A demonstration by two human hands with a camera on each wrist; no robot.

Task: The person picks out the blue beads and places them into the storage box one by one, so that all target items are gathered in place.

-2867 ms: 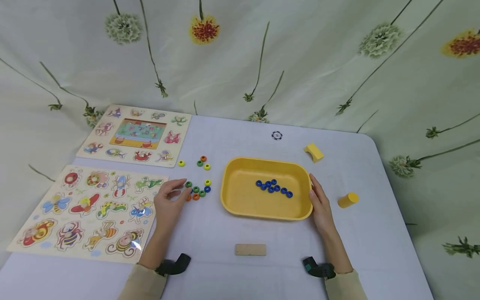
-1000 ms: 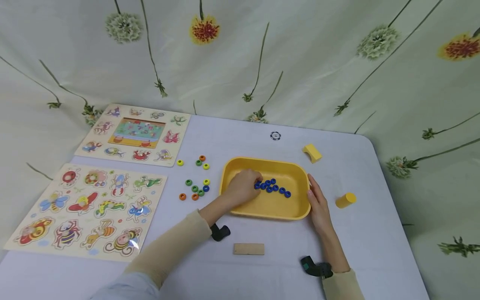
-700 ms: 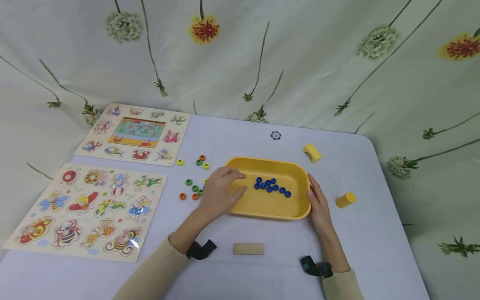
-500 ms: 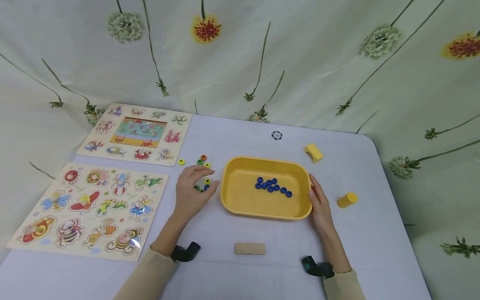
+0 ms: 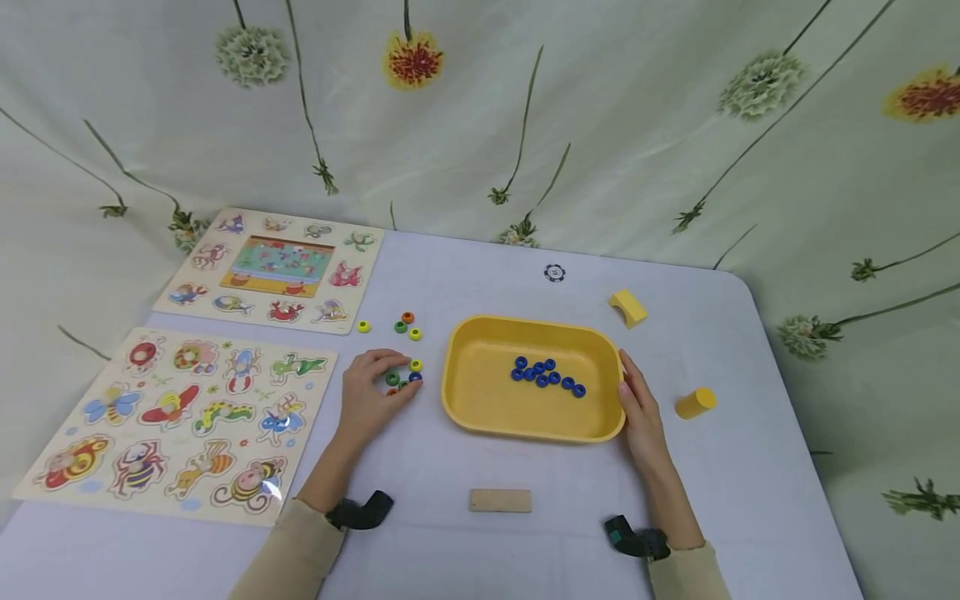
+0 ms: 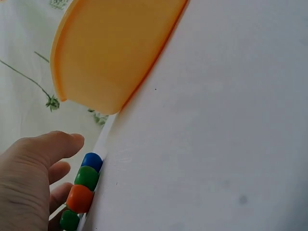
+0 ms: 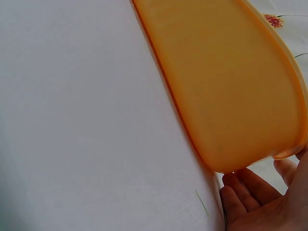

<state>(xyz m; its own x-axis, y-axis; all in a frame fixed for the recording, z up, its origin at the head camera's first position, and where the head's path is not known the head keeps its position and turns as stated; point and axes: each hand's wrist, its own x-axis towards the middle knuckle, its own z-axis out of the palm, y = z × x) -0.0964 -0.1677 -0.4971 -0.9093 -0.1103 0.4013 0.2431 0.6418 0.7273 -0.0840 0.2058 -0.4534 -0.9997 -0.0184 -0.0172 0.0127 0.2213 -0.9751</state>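
My left hand (image 5: 367, 396) is over the loose beads left of the tray, thumb and forefinger spread around a blue bead (image 5: 416, 377). In the left wrist view the thumb stands apart from the blue bead (image 6: 92, 161), which lines up with a green bead (image 6: 86, 178) and an orange bead (image 6: 80, 198). A yellow bead (image 5: 416, 365) sits just behind. My right hand (image 5: 642, 417) holds the right end of the yellow tray (image 5: 480, 408), fingers against its outer wall, thumb at the rim. Several blue beads (image 5: 542, 381) lie inside the tray.
More beads, including an orange bead (image 5: 408, 317), lie farther back. Two picture puzzle boards, an insect board (image 5: 187, 425) and a sea-animal board (image 5: 202, 275), fill the left. A wooden block (image 5: 500, 500) is in front; a yellow arch (image 5: 628, 307) and yellow cylinder (image 5: 696, 403) are at right.
My left hand reached into the tray, let go of a blue bead there, then drew back left and lowered over the loose beads. My right hand stayed at the tray.
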